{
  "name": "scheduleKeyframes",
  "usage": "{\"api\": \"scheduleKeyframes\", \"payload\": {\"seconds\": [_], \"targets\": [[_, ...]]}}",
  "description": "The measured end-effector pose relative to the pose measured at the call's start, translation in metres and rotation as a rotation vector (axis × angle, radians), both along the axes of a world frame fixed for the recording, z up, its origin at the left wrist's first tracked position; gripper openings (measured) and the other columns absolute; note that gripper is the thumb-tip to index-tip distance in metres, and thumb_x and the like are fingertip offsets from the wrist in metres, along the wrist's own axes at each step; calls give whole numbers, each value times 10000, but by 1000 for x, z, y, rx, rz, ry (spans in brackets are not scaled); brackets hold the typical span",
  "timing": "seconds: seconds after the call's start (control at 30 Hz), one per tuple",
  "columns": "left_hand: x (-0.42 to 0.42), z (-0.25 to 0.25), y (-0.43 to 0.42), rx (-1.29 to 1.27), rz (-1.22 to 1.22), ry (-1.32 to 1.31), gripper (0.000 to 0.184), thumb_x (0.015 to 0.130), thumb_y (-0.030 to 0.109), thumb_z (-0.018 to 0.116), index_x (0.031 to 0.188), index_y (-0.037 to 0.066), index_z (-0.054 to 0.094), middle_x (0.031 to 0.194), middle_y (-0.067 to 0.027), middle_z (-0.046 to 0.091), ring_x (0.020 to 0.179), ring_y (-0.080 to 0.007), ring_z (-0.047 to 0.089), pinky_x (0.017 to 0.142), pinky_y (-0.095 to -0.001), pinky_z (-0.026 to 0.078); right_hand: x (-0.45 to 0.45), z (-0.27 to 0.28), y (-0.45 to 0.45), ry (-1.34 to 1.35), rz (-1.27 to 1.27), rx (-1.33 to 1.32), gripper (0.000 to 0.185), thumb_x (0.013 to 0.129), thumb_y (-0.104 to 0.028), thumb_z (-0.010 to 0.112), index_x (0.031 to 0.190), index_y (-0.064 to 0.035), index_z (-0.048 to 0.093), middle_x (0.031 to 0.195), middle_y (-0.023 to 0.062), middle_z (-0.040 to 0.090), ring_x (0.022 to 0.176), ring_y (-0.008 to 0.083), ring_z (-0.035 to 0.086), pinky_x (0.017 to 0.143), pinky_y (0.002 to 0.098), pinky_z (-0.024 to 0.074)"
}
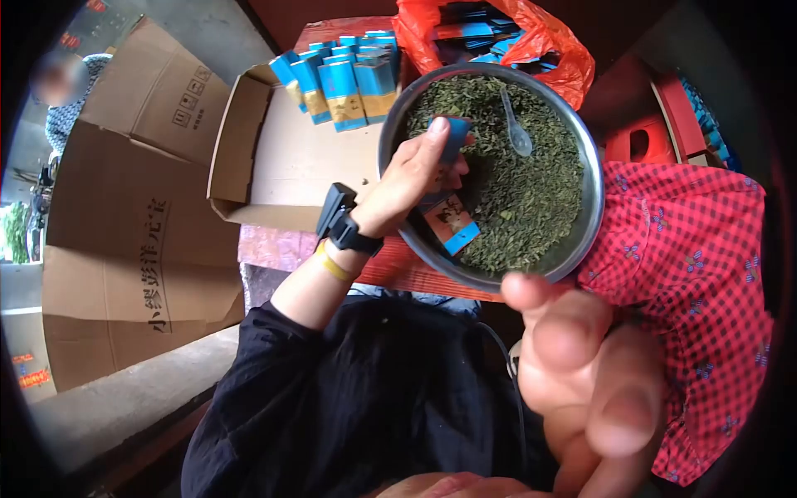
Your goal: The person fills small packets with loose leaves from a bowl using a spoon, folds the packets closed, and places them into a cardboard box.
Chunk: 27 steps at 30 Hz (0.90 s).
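My left hand [411, 176], with a black band on its wrist, is closed on a small blue packet [454, 139] over the left part of a metal bowl [591, 149]. Dried green leaves [531, 199] fill the bowl, and a clear plastic spoon [518, 133] lies on them. Just below my left hand, a blue and brown packet [452, 222] rests at the bowl's lower left. Close to the camera, my right hand [585, 357] is raised below the bowl, large and blurred, its fingers apart and nothing visible in them.
Blue and gold packets [340, 83] stand in rows in a shallow cardboard tray [311, 158]. Behind the bowl is a red plastic bag [573, 62] holding more packets. A big carton [124, 232] is at left, red checked cloth [689, 249] at right. A person [62, 120] is far left.
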State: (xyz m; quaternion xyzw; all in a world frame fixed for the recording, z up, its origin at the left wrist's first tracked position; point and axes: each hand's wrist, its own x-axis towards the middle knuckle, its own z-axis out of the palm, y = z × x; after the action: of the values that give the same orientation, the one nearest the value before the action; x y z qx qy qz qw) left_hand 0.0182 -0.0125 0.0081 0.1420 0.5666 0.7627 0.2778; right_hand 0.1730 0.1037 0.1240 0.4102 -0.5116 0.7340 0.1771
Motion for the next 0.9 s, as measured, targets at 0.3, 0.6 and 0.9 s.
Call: {"api": "scheduleKeyframes", "payload": {"seconds": [0.3, 0.6, 0.9], "targets": [[-5, -7, -5, -45, -50, 52, 702, 974, 646, 353, 1191, 27, 603, 882, -36, 601, 776, -116, 562, 739, -265, 484, -17, -10, -20, 56, -53, -261, 174, 933, -255, 623, 1084, -180, 580, 1301, 168, 481, 1307, 466, 401, 1069, 651, 327], [-5, -6, -1, -42, 4, 39, 687, 975, 647, 349, 1189, 49, 611, 863, -26, 597, 777, -113, 554, 741, -266, 478, -17, -17, 50, -19, 29, 147, 284, 978, -193, 536, 1251, -118, 558, 1356, 128, 528, 1306, 403, 439, 1102, 565, 303], [-4, -5, -5, -56, -16, 29, 666, 961, 661, 374, 1196, 89, 618, 854, -22, 586, 771, -118, 551, 730, -264, 466, 58, -212, 179, -706, -1175, 303, 473, 920, -63, 610, 1367, 12, 477, 1399, 154, 499, 1315, 282, 462, 1118, 386, 348]]}}
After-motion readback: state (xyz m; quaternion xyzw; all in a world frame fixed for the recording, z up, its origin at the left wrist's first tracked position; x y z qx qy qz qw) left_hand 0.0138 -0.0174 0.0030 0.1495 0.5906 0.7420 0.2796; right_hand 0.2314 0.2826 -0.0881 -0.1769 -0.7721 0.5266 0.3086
